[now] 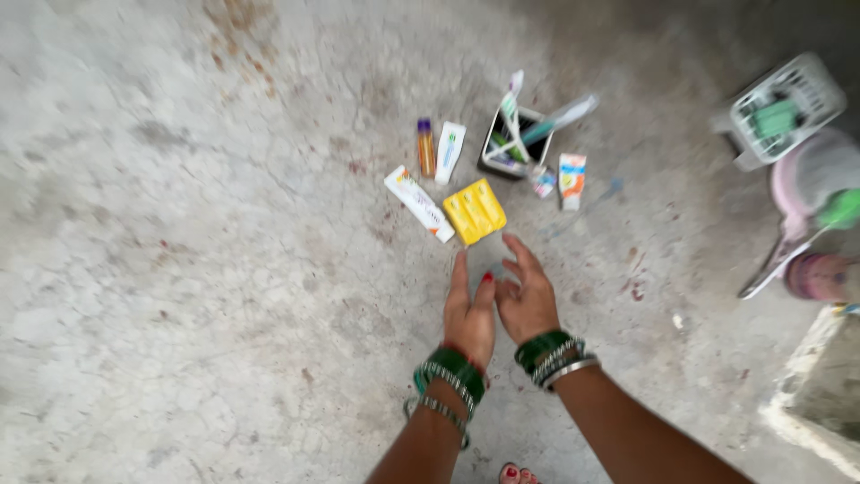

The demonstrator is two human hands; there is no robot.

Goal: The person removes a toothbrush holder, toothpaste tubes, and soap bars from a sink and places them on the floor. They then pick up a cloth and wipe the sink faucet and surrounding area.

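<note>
While both hands are hovering over the concrete floor [179,269], the left hand [469,315] and right hand [527,300] (fingers spread, holding nothing) are reaching just short of the yellow packet [475,211], lying beside a white tube [419,203].

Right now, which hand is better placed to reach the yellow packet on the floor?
The left hand, probably. Its open fingers point at the yellow packet, which lies almost straight ahead of it. The right hand is also open and about as near, but sits further to the side.
</note>
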